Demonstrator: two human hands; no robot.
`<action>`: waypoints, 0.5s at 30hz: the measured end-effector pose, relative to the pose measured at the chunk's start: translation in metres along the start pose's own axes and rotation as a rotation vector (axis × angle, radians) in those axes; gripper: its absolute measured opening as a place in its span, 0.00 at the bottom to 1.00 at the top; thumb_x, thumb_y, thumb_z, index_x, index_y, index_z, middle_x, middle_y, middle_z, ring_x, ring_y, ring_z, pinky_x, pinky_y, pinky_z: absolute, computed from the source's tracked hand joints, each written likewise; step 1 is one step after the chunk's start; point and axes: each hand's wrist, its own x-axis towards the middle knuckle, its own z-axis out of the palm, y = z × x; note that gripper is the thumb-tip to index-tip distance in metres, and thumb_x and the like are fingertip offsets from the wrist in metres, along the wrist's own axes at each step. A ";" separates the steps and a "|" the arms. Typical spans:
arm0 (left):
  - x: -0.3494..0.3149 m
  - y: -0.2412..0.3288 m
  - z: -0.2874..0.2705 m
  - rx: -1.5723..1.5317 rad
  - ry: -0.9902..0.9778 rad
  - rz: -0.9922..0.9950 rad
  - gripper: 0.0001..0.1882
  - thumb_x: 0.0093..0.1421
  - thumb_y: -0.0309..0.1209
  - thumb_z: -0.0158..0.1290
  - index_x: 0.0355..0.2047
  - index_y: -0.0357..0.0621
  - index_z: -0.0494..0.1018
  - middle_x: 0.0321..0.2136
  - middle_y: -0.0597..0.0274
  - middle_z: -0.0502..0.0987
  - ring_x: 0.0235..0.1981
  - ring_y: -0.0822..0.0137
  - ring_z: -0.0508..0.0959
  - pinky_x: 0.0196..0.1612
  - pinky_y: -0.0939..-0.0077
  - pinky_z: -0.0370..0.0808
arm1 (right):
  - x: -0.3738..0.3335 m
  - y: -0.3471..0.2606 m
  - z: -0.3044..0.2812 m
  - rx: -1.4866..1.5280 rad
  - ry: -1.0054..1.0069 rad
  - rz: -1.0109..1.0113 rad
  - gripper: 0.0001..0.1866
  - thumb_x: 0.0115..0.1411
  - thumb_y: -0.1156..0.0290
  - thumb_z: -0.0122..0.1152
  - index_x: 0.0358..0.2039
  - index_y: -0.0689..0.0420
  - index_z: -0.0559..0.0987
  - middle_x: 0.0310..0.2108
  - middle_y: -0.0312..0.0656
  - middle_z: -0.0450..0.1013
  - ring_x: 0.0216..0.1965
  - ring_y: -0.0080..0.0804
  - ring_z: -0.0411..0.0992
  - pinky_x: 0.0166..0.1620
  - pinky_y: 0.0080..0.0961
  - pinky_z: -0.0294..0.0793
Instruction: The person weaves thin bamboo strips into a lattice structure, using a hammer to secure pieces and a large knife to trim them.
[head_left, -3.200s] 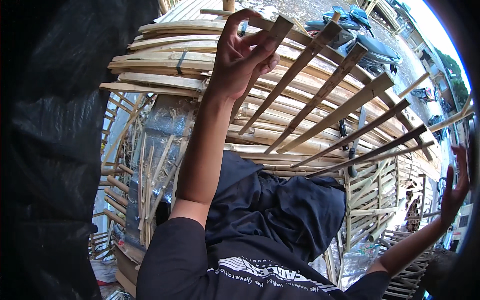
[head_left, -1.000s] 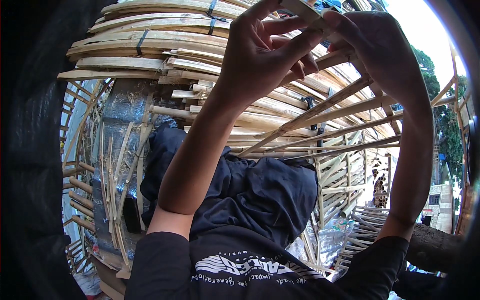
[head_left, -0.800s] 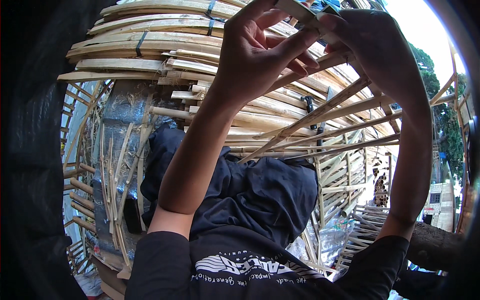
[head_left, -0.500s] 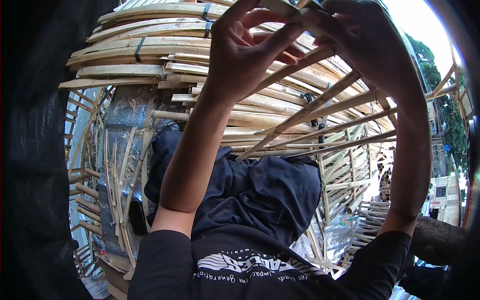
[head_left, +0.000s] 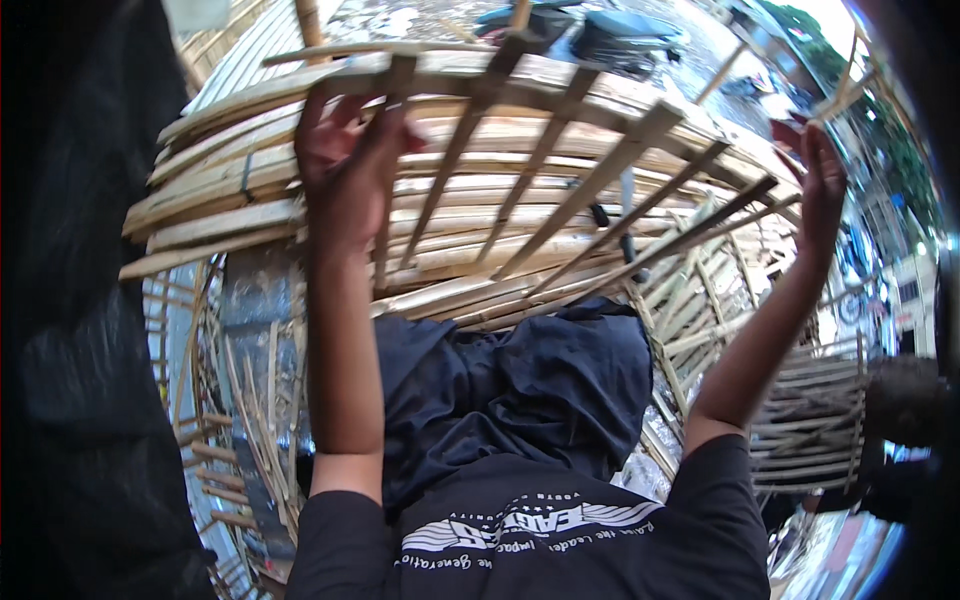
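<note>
A comb-like bamboo frame (head_left: 585, 194) hangs in front of me: several narrow slats are joined to one long crosswise strip and slant down toward my lap. My left hand (head_left: 345, 180) is closed around the frame's left end, beside its leftmost slat. Raised at the far right, my right hand (head_left: 822, 185) is off the frame, just past its right end. Its fingers are stretched up, with nothing visible in them.
Behind the frame lies a large stack of split bamboo strips (head_left: 215, 205), partly tied with dark bands. Loose thin strips (head_left: 262, 400) lie at lower left. A slatted bamboo panel (head_left: 808, 420) is at lower right. A parked motorbike (head_left: 625, 38) stands beyond the stack.
My hands, close together at the top before, have moved wide apart. The frame now shows broadly between them, its slats spread across the view. My right hand has come off it.
</note>
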 end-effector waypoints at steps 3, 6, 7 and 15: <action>-0.007 0.000 -0.010 0.019 -0.011 -0.035 0.24 0.59 0.20 0.55 0.55 0.50 0.67 0.41 0.56 0.79 0.27 0.62 0.79 0.30 0.68 0.77 | -0.025 0.043 -0.012 0.093 0.175 0.117 0.24 0.67 0.51 0.48 0.47 0.61 0.76 0.43 0.46 0.78 0.48 0.33 0.75 0.54 0.30 0.69; -0.009 0.003 -0.004 0.012 -0.077 -0.075 0.24 0.59 0.21 0.55 0.56 0.50 0.66 0.41 0.56 0.79 0.28 0.62 0.77 0.29 0.70 0.74 | -0.042 0.029 -0.023 0.119 0.200 -0.030 0.26 0.68 0.50 0.45 0.44 0.62 0.78 0.42 0.47 0.78 0.48 0.35 0.75 0.54 0.34 0.70; -0.009 0.000 -0.007 -0.061 -0.031 -0.072 0.23 0.60 0.22 0.54 0.56 0.51 0.66 0.42 0.55 0.78 0.27 0.63 0.76 0.29 0.70 0.73 | -0.042 0.030 -0.028 0.123 0.194 -0.075 0.26 0.68 0.50 0.44 0.44 0.63 0.78 0.41 0.47 0.78 0.47 0.35 0.75 0.54 0.35 0.70; -0.006 0.018 -0.029 -0.086 0.018 -0.043 0.22 0.63 0.25 0.52 0.57 0.50 0.64 0.37 0.63 0.76 0.33 0.68 0.70 0.36 0.70 0.67 | -0.078 0.041 -0.052 -0.281 0.128 -0.068 0.26 0.69 0.50 0.43 0.41 0.61 0.80 0.36 0.43 0.79 0.43 0.32 0.76 0.50 0.30 0.70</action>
